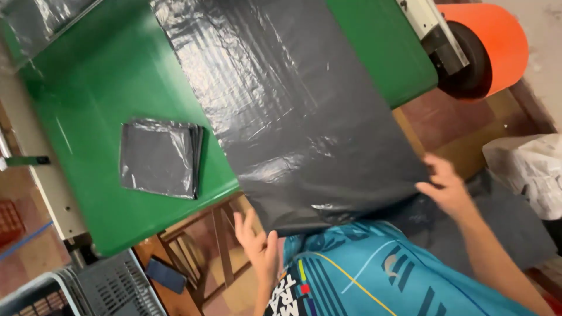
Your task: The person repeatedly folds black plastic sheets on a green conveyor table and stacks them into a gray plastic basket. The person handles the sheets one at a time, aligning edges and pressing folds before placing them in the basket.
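Head view
Left hand: the left hand (258,244) is seen at the near left corner of a large grey plastic sheet (293,111), below the edge of the green surface (105,76); its fingers (244,225) are spread and raised against the sheet's hanging edge, and whether the edge is actually pinched cannot be told.
Right hand: the right hand (448,186) is held at the near right corner of the sheet, with the fingers lying on the film and the thumb towards the sheet's edge; the corner appears to be gripped.
Grey plastic sheet: it is laid lengthwise across the green surface, wrinkled and shiny, with its near end hanging over the surface's edge between the two hands.
Folded stack: a stack of folded grey plastic bags (159,158) is laid flat on the surface, just left of the sheet and apart from it.
Orange roll: an orange roll (497,44) is mounted on a machine at the far right end of the surface.
Crate: a grey slatted crate (117,289) is placed on the floor, lower left.
White sack: a crumpled white sack (530,169) is seen at the right edge.
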